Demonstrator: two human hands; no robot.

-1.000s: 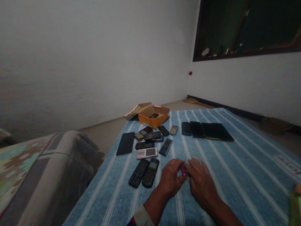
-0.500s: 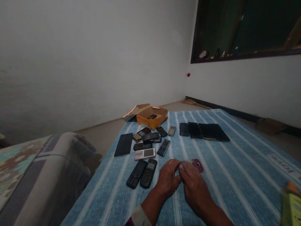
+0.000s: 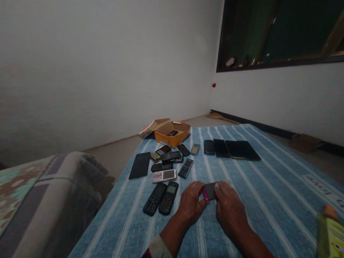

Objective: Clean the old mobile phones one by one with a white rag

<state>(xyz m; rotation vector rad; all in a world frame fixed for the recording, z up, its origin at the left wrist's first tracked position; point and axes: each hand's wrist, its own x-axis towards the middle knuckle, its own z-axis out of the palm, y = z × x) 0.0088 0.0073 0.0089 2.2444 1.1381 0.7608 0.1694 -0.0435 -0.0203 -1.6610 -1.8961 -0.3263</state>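
A pink mobile phone (image 3: 209, 191) with a dark screen lies sideways near the front middle of the striped cloth. My left hand (image 3: 191, 201) grips its left end between thumb and fingers. Over the right end of the phone, my right hand (image 3: 228, 202) is closed on a thin whitish wipe (image 3: 227, 183), which shows only in part around the fingers. The phone's right end is hidden under that hand. Left of my left hand, two dark keypad phones (image 3: 168, 197) lie side by side.
Several more phones (image 3: 164, 175) lie beyond, in front of an open orange box (image 3: 172, 139) with a phone inside. A black tablet-like slab (image 3: 139, 165) is at left. Several dark phones (image 3: 221, 148) form a row at back right. A yellow object (image 3: 333, 236) stands at right.
My right hand has slid right along the pink phone, uncovering its screen; its right end is now covered. My left hand keeps its hold. The view has shifted slightly.
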